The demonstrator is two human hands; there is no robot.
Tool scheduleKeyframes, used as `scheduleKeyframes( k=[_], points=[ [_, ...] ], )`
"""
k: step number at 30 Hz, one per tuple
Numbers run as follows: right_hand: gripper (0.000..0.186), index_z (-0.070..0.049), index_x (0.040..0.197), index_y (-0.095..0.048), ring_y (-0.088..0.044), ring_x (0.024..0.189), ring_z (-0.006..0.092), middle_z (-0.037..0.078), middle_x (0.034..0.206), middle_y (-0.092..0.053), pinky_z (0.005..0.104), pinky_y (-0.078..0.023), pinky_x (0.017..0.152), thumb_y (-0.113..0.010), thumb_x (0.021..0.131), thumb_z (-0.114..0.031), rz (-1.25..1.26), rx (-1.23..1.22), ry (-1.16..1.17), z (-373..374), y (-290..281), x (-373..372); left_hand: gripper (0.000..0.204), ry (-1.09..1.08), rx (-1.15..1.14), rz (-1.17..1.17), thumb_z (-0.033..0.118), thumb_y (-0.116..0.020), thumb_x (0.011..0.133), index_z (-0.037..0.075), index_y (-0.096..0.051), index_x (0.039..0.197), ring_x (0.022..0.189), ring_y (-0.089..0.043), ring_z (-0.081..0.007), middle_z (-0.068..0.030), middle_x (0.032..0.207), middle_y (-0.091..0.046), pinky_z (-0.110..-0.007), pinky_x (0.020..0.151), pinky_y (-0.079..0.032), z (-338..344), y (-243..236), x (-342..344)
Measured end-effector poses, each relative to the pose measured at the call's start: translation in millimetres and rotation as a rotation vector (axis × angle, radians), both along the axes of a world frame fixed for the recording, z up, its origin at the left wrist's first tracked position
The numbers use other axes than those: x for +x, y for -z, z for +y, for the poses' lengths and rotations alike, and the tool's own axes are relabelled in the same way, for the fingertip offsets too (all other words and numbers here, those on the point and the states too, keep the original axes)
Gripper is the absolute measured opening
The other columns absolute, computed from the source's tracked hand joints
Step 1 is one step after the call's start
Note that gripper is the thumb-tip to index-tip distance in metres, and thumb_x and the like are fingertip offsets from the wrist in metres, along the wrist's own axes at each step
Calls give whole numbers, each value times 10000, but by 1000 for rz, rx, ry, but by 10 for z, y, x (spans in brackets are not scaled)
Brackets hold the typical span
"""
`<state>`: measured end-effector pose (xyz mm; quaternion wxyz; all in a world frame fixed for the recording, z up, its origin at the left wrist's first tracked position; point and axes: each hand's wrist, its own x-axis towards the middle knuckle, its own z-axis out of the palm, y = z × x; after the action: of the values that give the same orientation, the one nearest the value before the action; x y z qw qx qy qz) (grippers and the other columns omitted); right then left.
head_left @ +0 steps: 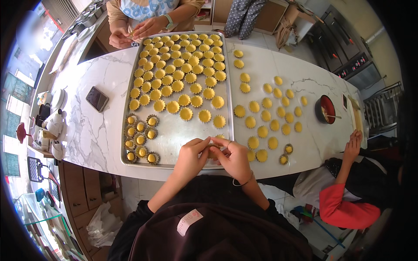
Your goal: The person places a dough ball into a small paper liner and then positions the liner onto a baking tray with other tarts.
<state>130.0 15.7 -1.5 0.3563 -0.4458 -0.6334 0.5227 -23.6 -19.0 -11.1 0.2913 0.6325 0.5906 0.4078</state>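
Observation:
Over the near edge of a large metal baking tray (174, 132), my left hand (190, 156) and my right hand (236, 160) meet. Both have their fingers closed round a small tart tin (212, 152), mostly hidden by the fingers and thumbs. Rows of yellow fluted tart shells (173, 107) fill the far part of the tray. In its near left corner stand several tins with round dough balls (140, 139) in them. More lined tart shells (262, 132) sit on the marble table to the right, beside two tins with dough balls (283, 159).
A black phone (97, 99) lies on the marble table (98, 137) left of the tray. To the right stands a dark bowl with a red inside (325, 109) and a spoon. Across the table, a person's hands (138, 32) work a small piece; another person's hand (353, 143) rests at the right edge.

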Motion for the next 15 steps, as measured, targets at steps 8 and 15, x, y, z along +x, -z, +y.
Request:
scheduleKeyframes(
  k=[8, 15],
  points=[
    [214, 3, 1060, -640, -669, 601, 145, 109, 843, -681, 230, -513, 504, -619, 870, -93, 75, -169, 33, -14, 93, 16, 275, -41, -70, -29, -23, -619, 790, -33, -632, 1065, 689, -647, -213, -140, 821, -652, -299, 625, -518, -10, -77, 20],
    [212, 7, 1048, -642, -668, 599, 157, 101, 799, -671, 231, -518, 515, -636, 856, -81, -58, 0, 6, 2, 113, 19, 212, -39, -29, -79, 1, -622, 803, -38, -650, 1009, 665, -640, -214, -130, 776, -643, -297, 612, -511, 20, -155, 22]
  ],
)
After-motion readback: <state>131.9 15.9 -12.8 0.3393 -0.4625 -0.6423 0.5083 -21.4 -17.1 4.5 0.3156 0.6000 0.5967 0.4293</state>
